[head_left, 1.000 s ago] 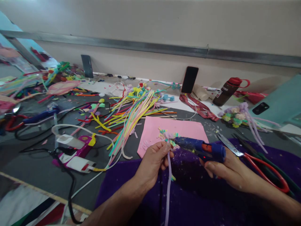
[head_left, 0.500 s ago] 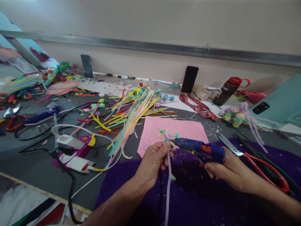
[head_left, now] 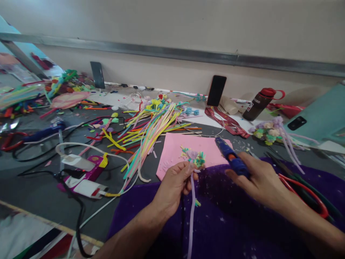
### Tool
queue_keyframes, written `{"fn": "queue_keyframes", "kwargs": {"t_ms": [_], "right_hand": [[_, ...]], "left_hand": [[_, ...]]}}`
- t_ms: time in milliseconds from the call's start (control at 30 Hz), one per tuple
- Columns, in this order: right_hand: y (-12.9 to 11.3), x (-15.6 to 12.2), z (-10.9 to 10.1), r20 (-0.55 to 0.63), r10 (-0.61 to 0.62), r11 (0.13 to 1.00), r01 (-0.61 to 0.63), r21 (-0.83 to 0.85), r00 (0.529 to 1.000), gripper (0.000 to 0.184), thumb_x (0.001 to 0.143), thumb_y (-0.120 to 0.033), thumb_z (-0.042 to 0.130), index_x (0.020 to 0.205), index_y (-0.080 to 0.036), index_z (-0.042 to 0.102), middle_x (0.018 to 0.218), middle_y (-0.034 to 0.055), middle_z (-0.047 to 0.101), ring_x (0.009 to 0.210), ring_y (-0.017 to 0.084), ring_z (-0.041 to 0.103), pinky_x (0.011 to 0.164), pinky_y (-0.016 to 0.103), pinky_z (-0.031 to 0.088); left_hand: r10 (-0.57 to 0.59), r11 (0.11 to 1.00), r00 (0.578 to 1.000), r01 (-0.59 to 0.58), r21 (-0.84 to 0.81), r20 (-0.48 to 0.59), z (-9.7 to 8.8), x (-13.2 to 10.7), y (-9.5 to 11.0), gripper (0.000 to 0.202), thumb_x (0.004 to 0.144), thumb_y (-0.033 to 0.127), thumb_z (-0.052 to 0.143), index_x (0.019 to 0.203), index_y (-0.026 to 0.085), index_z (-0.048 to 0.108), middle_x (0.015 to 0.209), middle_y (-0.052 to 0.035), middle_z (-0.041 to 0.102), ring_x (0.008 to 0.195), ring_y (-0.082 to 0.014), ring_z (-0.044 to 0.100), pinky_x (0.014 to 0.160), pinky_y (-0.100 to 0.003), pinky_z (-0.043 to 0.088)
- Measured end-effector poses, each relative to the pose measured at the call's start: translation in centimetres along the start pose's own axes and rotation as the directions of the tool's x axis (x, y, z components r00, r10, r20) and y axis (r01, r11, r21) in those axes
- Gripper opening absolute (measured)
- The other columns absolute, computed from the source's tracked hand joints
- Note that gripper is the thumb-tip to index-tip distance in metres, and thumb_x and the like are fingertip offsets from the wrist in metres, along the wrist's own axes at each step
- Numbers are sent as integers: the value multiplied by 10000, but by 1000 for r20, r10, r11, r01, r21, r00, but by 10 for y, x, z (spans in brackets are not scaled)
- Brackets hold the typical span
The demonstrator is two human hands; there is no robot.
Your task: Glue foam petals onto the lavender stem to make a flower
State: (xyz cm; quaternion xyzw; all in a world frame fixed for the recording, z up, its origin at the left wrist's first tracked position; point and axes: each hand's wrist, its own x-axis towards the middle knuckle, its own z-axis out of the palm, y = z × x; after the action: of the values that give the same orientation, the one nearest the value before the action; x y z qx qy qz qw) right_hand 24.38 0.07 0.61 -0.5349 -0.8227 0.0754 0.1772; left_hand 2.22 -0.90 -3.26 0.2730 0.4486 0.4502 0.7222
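Note:
My left hand (head_left: 176, 183) pinches a lilac pipe cleaner (head_left: 192, 216) just under a small lilac flower head (head_left: 192, 155); its stem hangs down toward me. In my right hand (head_left: 256, 178) is a blue hot glue gun (head_left: 233, 158), its nozzle tilted up and away to the left, apart from the flower. Behind the flower lies a pink foam sheet (head_left: 201, 142) scattered with small green and yellow clippings, partly hidden by my left hand. A purple cloth (head_left: 215, 208) spreads beneath both hands.
Pipe cleaners (head_left: 159, 133) lie heaped left of the sheet. Red-handled scissors (head_left: 309, 196) rest at right, near finished flowers (head_left: 269, 129). A bottle (head_left: 260, 104) and a phone (head_left: 217, 90) stand at the back. A power strip (head_left: 93, 169) with cables lies left.
My right hand has drawn the glue gun away from the flower, to the right, and its nozzle now points upward. My left hand still holds the stem in nearly the same place.

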Motion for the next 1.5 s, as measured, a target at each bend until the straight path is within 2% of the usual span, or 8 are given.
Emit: {"fn": "queue_keyframes", "kwargs": {"t_ms": [133, 367, 500, 600, 700, 1100, 1333, 1500], "right_hand": [[5, 11, 27, 58, 100, 933, -74, -352, 993, 284, 833, -427, 444, 893, -156, 505, 848, 72, 585, 620, 206, 590, 494, 270, 317], [12, 15, 43, 184, 98, 876, 3, -481, 978, 354, 839, -490, 446, 924, -165, 558, 856, 87, 595, 617, 225, 613, 482, 278, 367], [0, 6, 25, 28, -104, 945, 107, -308, 994, 280, 858, -402, 487, 982, -167, 577, 936, 99, 618, 718, 210, 621, 553, 286, 438], [-14, -3, 21, -83, -354, 932, 358, 52, 932, 170, 858, -304, 530, 950, -168, 575, 893, 70, 649, 776, 161, 618, 651, 254, 471], [-22, -8, 28, -166, -464, 844, 491, 216, 870, 118, 847, -241, 555, 937, -167, 571, 821, 52, 661, 752, 145, 611, 639, 241, 473], [-23, -7, 35, -161, -351, 883, 383, 271, 922, 74, 854, -227, 538, 844, -164, 575, 734, 27, 645, 672, 124, 585, 602, 237, 447], [-19, -7, 46, -270, -473, 856, 510, 84, 839, 47, 847, -150, 520, 876, -154, 557, 768, 59, 661, 709, 149, 602, 623, 255, 469], [-13, -1, 29, -78, -469, 864, 475, 164, 880, 115, 889, -176, 450, 849, -134, 549, 744, 65, 636, 665, 142, 578, 581, 242, 447]], "left_hand": [[-56, 997, 997, 59, -51, 60, 1, -2, 1, 206, 752, 334, 622, 708, 141, 566, 571, 23, 567, 381, -13, 403, 348, -124, 236], [-96, 994, 980, 104, -38, 173, 4, -4, 1, 160, 735, 295, 624, 720, 138, 594, 531, 29, 545, 363, -25, 400, 328, -134, 241], [-141, 990, 973, 142, 11, 182, 5, -2, -3, 181, 747, 317, 612, 706, 142, 594, 534, 32, 553, 340, -18, 384, 314, -133, 226], [-180, 984, 965, 176, 37, 191, 7, -1, -8, 193, 765, 328, 600, 703, 146, 591, 540, 35, 557, 336, -10, 370, 314, -128, 219], [-196, 981, 959, 189, 51, 203, 8, -1, -12, 208, 772, 340, 598, 692, 149, 586, 530, 39, 548, 341, -8, 366, 317, -126, 213], [-195, 979, 964, 181, 90, 179, 9, 0, -16, 248, 756, 351, 618, 641, 140, 557, 499, 47, 504, 352, -7, 356, 335, -127, 217], [-185, 977, 970, 164, 137, 156, 10, 0, -14, 260, 754, 368, 609, 628, 146, 562, 501, 39, 524, 345, -17, 364, 330, -141, 222], [-174, 970, 969, 138, 200, 176, 8, 1, -12, 257, 743, 381, 603, 646, 143, 604, 514, 28, 553, 333, -21, 352, 337, -162, 205]]}}
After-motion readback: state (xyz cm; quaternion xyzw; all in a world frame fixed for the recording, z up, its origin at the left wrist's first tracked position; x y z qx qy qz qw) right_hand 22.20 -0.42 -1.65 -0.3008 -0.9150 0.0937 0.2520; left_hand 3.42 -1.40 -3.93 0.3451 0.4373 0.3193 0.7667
